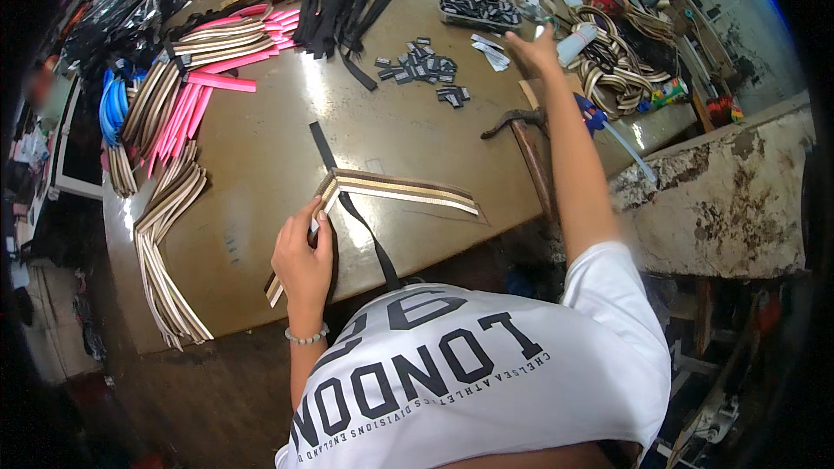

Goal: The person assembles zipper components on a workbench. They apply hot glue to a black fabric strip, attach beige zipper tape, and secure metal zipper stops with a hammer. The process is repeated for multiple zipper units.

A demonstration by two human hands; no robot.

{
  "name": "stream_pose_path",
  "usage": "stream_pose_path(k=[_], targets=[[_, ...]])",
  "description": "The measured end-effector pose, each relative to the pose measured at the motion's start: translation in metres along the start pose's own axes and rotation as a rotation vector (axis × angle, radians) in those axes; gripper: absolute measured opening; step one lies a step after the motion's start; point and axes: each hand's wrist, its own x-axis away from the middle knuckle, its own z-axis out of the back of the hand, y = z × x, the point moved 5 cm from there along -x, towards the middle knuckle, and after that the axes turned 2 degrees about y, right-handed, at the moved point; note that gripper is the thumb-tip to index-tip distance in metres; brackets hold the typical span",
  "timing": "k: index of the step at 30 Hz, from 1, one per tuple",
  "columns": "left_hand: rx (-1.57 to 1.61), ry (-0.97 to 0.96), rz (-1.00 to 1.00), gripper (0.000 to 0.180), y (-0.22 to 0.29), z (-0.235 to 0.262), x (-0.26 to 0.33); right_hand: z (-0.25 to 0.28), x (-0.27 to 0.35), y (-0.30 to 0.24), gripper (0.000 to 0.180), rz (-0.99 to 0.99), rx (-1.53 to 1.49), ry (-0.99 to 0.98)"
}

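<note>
nearest is the person's white shirt (512, 382) with dark lettering, and left of it a beaded bracelet (306, 337) round the left wrist. the left hand (301, 260) is closed on the striped strap (404, 187), thumb and fingers on it just below its bend. that strap, in brown, tan and white, lies on the brown table (261, 208) in an angle: one leg runs down under the left hand and shows again beside the wrist, the other reaches out to the right, bare of any hand. a thin black band (373, 241) trails from near the bend to the table's near edge, and a dark strip (322, 146) pokes out past the bend on the far side.

to the left lie bent bundles of brown and white straps (169, 269), with pink straps (182, 117) and a blue bundle (114, 108) beyond. to the right, beside the right forearm, lies a hammer (532, 165); a blue glue gun (590, 113) is on the forearm's other side.

the right hand (539, 52) is stretched out, well apart from the left and from the striped strap, thumb and finger spread; i cannot tell whether it holds anything. near it are white slips (492, 54), small black labels (415, 65) and a clear tub (447, 19) of black pieces.
</note>
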Motion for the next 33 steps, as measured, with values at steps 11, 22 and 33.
stream_pose_path(k=[11,22,33], targets=[[-0.107,-0.080,-0.133,0.025,-0.004,-0.014,-0.001,0.188,0.161,0.067,0.075,-0.211,0.246,-0.083],[-0.039,-0.069,-0.100,0.030,-0.008,-0.015,-0.001,0.154,0.169,-0.132,0.039,0.061,-0.828,-0.571],[-0.197,-0.100,-0.170,0.046,-0.002,-0.018,0.000,0.083,0.218,-0.219,0.052,0.557,-0.473,-0.838]])
